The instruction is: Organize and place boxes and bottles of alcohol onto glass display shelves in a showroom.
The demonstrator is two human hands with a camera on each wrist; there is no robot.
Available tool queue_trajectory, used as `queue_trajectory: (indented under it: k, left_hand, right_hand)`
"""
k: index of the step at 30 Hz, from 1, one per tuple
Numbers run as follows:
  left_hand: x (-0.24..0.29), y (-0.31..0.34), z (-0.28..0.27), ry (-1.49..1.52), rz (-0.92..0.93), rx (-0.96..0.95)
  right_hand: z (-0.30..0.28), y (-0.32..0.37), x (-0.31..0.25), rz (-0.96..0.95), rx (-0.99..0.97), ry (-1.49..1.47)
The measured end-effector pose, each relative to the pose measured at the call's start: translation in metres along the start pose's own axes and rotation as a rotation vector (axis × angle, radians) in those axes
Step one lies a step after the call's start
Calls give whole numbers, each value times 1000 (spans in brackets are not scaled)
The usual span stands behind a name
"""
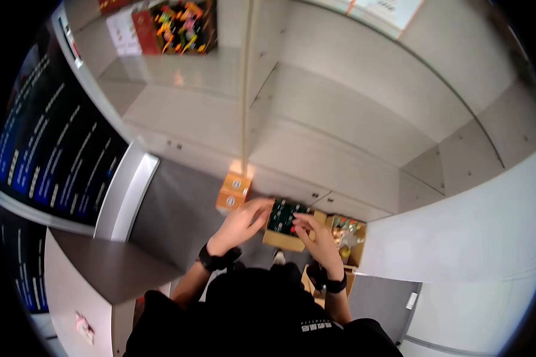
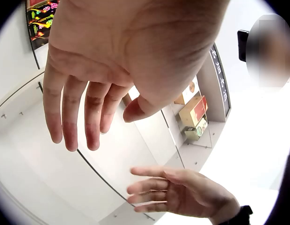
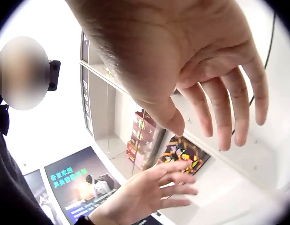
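Note:
My left hand (image 1: pixel 239 227) is held out in front of the body with relaxed fingers and nothing in it. Opposite it, my right hand (image 1: pixel 320 243) hangs with fingers loosely bent and also holds nothing. Between the two hands, lower down, a dark green patterned item (image 1: pixel 283 215) shows at the top of a cardboard box (image 1: pixel 284 240); the fingertips overlap it in the head view. Each wrist view shows its own palm facing the camera: the left hand (image 2: pixel 121 51) and the right hand (image 3: pixel 196 51) both have slightly spread fingers. A dark band circles each wrist.
A cabinet with glass shelves (image 1: pixel 178 71) rises ahead, with a colourful black box (image 1: pixel 186 27) on its upper left. Orange boxes (image 1: pixel 231 191) stand on the floor at its base. Right of the hands is a carton of mixed goods (image 1: pixel 356 253). A dark display screen (image 1: pixel 53 131) stands left.

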State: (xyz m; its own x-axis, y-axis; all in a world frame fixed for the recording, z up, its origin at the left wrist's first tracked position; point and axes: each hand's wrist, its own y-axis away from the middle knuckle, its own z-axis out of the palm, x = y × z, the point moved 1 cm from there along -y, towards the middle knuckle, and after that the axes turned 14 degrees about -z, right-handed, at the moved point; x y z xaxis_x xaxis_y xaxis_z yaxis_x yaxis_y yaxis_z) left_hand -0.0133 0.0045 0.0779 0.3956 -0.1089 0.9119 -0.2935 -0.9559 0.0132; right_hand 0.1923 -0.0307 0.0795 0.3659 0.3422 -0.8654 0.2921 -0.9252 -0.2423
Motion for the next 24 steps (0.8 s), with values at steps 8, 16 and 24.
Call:
queue_trajectory:
  k: [8, 16, 24]
  left_hand:
    - [-94, 74, -13, 147, -390, 171]
    - [-229, 159, -46, -153, -776, 230]
    - [-320, 128, -22, 148, -802, 375]
  right_hand:
    - [123, -9, 30, 42, -569, -71]
    - [242, 38, 259, 374, -993, 3]
    - [335, -12, 450, 461, -858, 669]
